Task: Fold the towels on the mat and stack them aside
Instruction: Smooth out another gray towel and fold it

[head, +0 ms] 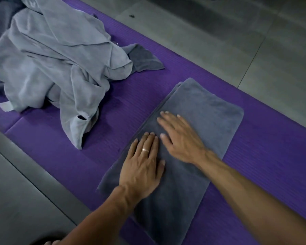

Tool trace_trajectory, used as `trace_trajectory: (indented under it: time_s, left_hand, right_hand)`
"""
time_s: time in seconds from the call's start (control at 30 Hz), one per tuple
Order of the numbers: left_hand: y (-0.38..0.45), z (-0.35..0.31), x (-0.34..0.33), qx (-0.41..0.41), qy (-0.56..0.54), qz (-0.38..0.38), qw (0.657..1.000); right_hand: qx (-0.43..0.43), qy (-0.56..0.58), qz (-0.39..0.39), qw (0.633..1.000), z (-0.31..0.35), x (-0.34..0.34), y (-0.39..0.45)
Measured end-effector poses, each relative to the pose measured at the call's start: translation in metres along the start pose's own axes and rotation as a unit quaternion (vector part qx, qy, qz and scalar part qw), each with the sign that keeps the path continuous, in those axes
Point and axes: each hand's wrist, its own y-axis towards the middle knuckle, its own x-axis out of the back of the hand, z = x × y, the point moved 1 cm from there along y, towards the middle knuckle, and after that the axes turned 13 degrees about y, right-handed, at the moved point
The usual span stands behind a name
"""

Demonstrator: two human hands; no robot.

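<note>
**Materials and finishes**

Dark grey towel (pixel 198 110): plush terry cloth, matt, short soft nap, folded flat. Light grey towels (pixel 57 55): thinner cloth with a faint sheen, crumpled into deep creases. Purple mat (pixel 124 96): foam-like, matt, finely ribbed texture. Floor (pixel 254 41): grey tiles, smooth, dull finish, thin dark joints. Ring (pixel 145 150) on left hand: polished metal.

Under the flat palms of the left hand (pixel 141 171) and right hand (pixel 181 138), parts of the dark grey folded towel (pixel 210 110) are lying hidden, and its near end is running off the bottom edge. The right hand is showing motion blur. Left of both hands, the pale grey towel heap (pixel 60 59) is covering most of a darker towel (pixel 145 59) and running past the frame's edge.
</note>
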Motion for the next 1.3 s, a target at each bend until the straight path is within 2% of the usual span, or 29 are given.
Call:
trace_trajectory:
  time_s: [0.03, 0.1, 0.23, 0.3, 0.4, 0.47, 0.57, 0.63, 0.77, 0.83, 0.97, 1.07, 1.2, 1.3]
  left_hand:
    - [-0.003, -0.002, -0.006, 0.002, 0.024, 0.013, 1.000]
    - [-0.006, -0.002, -0.013, 0.001, 0.055, 0.016, 0.998]
    - [-0.005, -0.002, -0.015, -0.007, 0.076, 0.029, 0.997]
    - [-0.003, -0.005, -0.012, -0.003, 0.075, 0.039, 0.996]
    - [-0.002, -0.024, -0.007, 0.000, 0.055, 0.024, 0.998]
    - [-0.007, -0.042, -0.010, -0.037, 0.049, 0.008, 0.998]
    - [-0.014, -0.051, -0.018, -0.050, 0.056, 0.029, 0.997]
    - [-0.014, -0.050, -0.019, -0.050, 0.070, 0.033, 0.996]
    - [-0.017, -0.053, -0.017, -0.058, 0.079, 0.040, 0.994]
    - [-0.017, -0.054, -0.017, -0.066, 0.084, 0.049, 0.993]
    - [-0.019, -0.059, -0.014, -0.107, 0.086, 0.052, 0.989]
    - [-0.026, -0.066, -0.009, -0.134, 0.087, 0.052, 0.986]
    - [-0.037, -0.073, -0.004, -0.183, 0.085, 0.058, 0.978]
    - [-0.046, -0.076, -0.007, -0.249, 0.109, 0.077, 0.959]
  right_hand:
    - [0.009, -0.026, 0.047, 0.999, -0.005, 0.000, -0.003]
    - [-0.014, -0.076, 0.086, 0.993, -0.030, 0.009, 0.007]
    - [-0.175, -0.124, 0.085, 0.973, -0.079, 0.038, 0.038]
    - [-0.224, -0.125, 0.084, 0.963, -0.084, 0.046, 0.050]
    - [-0.197, -0.094, 0.006, 0.976, -0.055, 0.041, 0.040]
    - [-0.154, -0.030, -0.039, 0.987, -0.031, 0.030, 0.007]
    - [-0.103, -0.055, 0.038, 0.992, -0.027, 0.022, -0.057]
    - [-0.144, -0.093, 0.061, 0.983, -0.057, 0.038, -0.079]
    - [-0.315, -0.090, 0.046, 0.944, -0.107, 0.072, -0.083]
    - [-0.347, -0.065, 0.025, 0.935, -0.111, 0.079, -0.072]
    - [-0.417, -0.026, -0.092, 0.904, -0.113, 0.094, -0.045]
    - [-0.475, 0.096, -0.127, 0.865, -0.114, 0.111, -0.038]
    - [-0.515, 0.130, -0.173, 0.830, -0.104, 0.132, -0.086]
    - [-0.565, 0.143, -0.234, 0.778, -0.084, 0.134, -0.167]
